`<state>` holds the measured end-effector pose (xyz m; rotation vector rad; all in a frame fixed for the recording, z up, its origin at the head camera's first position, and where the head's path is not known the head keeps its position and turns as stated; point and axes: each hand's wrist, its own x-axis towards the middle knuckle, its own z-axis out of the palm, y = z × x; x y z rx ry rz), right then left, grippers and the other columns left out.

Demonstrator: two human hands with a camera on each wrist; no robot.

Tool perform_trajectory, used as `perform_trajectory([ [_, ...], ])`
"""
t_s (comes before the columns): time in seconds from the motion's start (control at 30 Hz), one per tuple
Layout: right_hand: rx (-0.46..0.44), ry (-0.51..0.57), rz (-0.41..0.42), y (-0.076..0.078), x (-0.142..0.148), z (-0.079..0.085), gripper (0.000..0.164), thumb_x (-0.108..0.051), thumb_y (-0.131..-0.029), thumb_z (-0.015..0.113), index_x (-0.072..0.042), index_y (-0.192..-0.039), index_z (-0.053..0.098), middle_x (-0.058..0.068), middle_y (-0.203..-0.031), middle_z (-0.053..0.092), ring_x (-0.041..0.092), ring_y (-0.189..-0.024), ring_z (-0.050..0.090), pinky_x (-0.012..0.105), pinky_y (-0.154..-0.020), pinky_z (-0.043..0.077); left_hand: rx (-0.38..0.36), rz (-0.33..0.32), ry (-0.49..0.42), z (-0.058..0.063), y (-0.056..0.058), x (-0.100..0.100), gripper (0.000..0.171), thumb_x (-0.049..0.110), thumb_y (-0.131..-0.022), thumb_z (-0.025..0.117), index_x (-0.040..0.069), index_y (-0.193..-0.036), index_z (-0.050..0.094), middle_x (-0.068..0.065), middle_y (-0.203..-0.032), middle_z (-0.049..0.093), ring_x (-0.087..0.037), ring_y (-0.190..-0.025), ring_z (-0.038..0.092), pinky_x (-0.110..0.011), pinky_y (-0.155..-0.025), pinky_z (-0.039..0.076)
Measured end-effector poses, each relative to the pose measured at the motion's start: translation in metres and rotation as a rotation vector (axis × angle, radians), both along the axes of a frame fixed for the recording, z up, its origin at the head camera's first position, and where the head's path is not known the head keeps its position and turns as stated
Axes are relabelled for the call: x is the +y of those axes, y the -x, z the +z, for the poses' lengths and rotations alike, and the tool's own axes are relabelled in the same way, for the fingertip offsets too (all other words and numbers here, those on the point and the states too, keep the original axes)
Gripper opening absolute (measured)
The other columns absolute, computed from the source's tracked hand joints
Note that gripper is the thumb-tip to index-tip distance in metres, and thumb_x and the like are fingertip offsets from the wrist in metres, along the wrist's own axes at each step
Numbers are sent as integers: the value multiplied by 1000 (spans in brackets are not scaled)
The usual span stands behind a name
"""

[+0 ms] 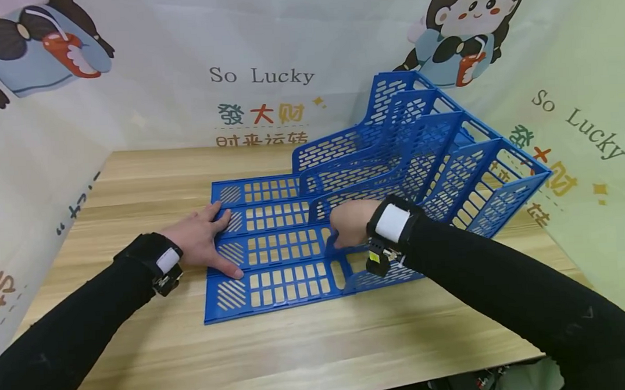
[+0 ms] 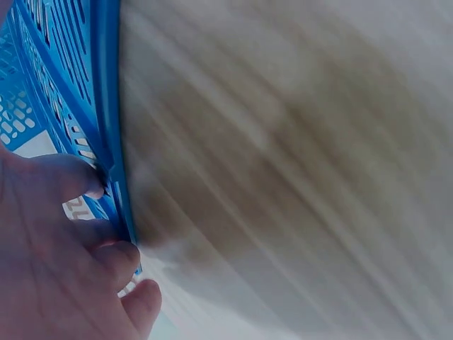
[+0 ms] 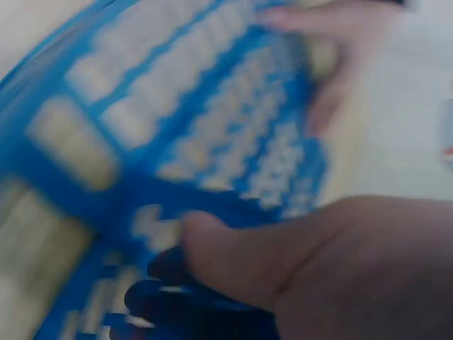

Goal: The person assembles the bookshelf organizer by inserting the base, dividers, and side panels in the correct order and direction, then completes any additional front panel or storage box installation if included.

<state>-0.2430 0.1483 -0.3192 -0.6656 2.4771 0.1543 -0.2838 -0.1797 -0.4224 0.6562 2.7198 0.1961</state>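
A blue plastic file rack [image 1: 450, 128] with slotted dividers lies on the table, its tall compartments at the right. Its flat lattice panel [image 1: 211, 307] stretches out to the left. Fingers spread, my left hand [image 1: 199, 240] rests on the left end of that panel; the left wrist view shows fingertips against its blue edge [image 2: 107, 106]. Farther right, my right hand [image 1: 351, 222] grips the low front part of a divider. In the blurred right wrist view its thumb [image 3: 219, 248] lies on one side of the blue plastic and the fingers on the other.
The wood-grain table [image 1: 278, 359] extends in front of the rack and to its left. A printed cloth [image 1: 263, 34] hangs behind and along both sides. The table's front edge shows at the lower right, with cables below it.
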Motion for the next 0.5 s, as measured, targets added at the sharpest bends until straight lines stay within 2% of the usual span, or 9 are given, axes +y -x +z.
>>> perform_trajectory([
  [0.07,0,-53,33,0,0,-9,32,-24,-113,64,-11,-83,67,-5,-70,49,11,-63,43,28,-69,41,4,11,7,1,-4,1,153,94,-65,81,2,-174,24,-35,-180,9,-73,-156,22,-78,-126,30],
  [0.1,10,-59,48,0,-1,-13,33,-22,-113,63,-10,-83,66,-4,-69,48,11,-62,42,28,-68,40,10,14,11,2,-6,2,154,95,-65,80,2,-174,24,-35,-180,10,-72,-156,22,-78,-127,29],
  [0.17,40,-46,70,0,-5,-17,28,-22,-113,63,-9,-90,73,-1,-77,64,10,-65,48,27,-70,45,18,22,16,2,-10,2,155,97,-64,78,2,-174,24,-35,-180,10,-70,-158,22,-76,-129,27],
  [0.23,47,-36,80,0,-10,-18,25,-23,-113,63,-5,-106,79,6,-92,77,13,-71,57,30,-75,51,21,33,13,2,-13,1,156,98,-63,78,2,-174,24,-35,-180,9,-68,-159,21,-75,-130,24],
  [0.33,72,-20,89,-1,-16,-15,28,-23,-113,63,-3,-125,79,12,-120,82,15,-84,69,32,-88,59,27,49,0,1,-14,0,157,99,-63,77,1,-174,23,-35,-180,8,-67,-160,18,-75,-131,22],
  [0.43,76,23,57,-5,-18,-9,27,-25,-113,64,-4,-112,81,8,-102,80,16,-78,65,31,-81,56,25,52,-16,-1,-14,0,157,98,-63,77,1,-174,23,-35,-181,7,-67,-161,17,-75,-131,21],
  [0.5,111,85,33,-16,-18,2,30,-31,-112,66,-5,-117,80,5,-108,80,14,-86,69,30,-87,59,14,48,-19,-1,-13,1,157,98,-64,78,1,-174,22,-34,-181,7,-66,-162,16,-75,-132,19],
])
